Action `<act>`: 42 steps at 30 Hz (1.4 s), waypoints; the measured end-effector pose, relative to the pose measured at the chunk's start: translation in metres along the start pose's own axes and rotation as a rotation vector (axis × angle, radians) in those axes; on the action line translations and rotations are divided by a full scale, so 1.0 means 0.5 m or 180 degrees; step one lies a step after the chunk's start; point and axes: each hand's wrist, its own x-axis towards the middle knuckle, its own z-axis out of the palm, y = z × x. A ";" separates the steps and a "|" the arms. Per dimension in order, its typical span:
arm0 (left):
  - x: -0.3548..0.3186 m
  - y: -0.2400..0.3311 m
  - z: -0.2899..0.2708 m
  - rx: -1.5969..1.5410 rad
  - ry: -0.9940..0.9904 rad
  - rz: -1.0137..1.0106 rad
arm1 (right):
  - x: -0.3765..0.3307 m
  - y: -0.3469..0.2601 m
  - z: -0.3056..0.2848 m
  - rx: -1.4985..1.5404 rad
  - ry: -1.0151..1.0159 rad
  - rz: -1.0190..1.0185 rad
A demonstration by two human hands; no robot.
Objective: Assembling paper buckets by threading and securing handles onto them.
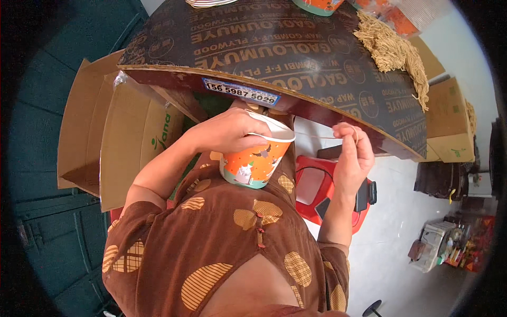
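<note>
My left hand (229, 131) grips the rim of an orange paper bucket (256, 164) with a white lip, a green base and cartoon figures. Its thumb is over the rim, while the other fingers are largely hidden. The bucket rests tilted against my lap, below the table's front edge. To its right, my right hand (355, 153) is closed in a pinch on a thin tan cord (319, 138). That cord runs taut from the fingers to the bucket's right side near the rim; how it is fastened there does not show.
On the dark printed plywood table (253, 53) lie a bundle of tan cords (388, 45) and a second paper bucket (319, 6). An open cardboard box (132, 148) stands left, another carton (446, 121) right. Beneath my right hand is a red object (335, 171) with dark items on it.
</note>
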 end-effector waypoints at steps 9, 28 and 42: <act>0.001 0.009 0.009 0.0729 0.0175 0.0376 | -0.021 -0.006 0.033 0.0526 -0.0542 0.0777; 0.018 -0.009 0.041 0.0133 0.1100 0.0525 | -0.024 -0.002 0.079 -0.1174 -0.1864 0.0656; 0.010 -0.011 0.029 -0.0136 0.0839 -0.0105 | -0.049 -0.010 0.091 -0.0841 -0.1987 0.0358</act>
